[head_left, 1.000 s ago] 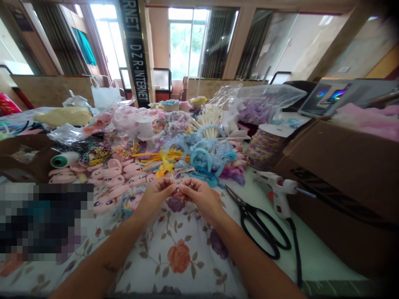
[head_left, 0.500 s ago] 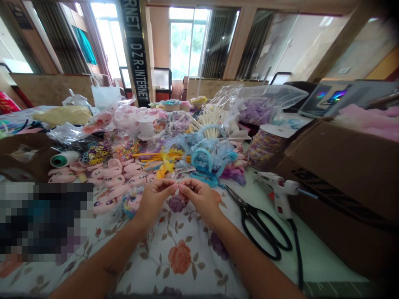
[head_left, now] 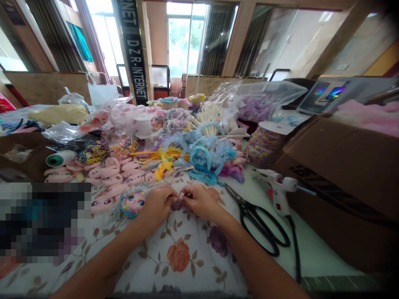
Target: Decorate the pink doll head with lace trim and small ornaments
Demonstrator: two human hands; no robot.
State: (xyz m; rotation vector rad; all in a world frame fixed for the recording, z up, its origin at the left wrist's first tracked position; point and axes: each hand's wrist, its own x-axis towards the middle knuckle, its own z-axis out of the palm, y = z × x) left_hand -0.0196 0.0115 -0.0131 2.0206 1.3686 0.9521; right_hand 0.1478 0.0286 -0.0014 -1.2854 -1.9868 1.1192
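Over the flowered cloth (head_left: pixel 179 255), my left hand (head_left: pixel 159 203) and my right hand (head_left: pixel 200 201) meet at the fingertips, both closed in a pinch. Between them shows a small clear, sparkling piece like beads (head_left: pixel 180 196); its exact kind is too small to make out. A doll head with blue and yellow hair (head_left: pixel 133 202) lies just left of my left wrist. Beyond it are several pink doll heads with long ears (head_left: pixel 112 178). Black-handled scissors (head_left: pixel 260 224) rest to the right of my right forearm, blades pointing away from me.
A white glue gun (head_left: pixel 280 193) with its cord stands beside a large cardboard box (head_left: pixel 339 187) on the right. Behind my hands are blue ribbon loops (head_left: pixel 204 176), yellow strips (head_left: pixel 162 160) and a spool of multicoloured trim (head_left: pixel 266 145). A round green-eyed item (head_left: pixel 59 158) lies left.
Both hands have come slightly lower and nearer to me. The fingertips have parted a little, so the clear piece shows between them, and more of the blue-haired doll head is uncovered.
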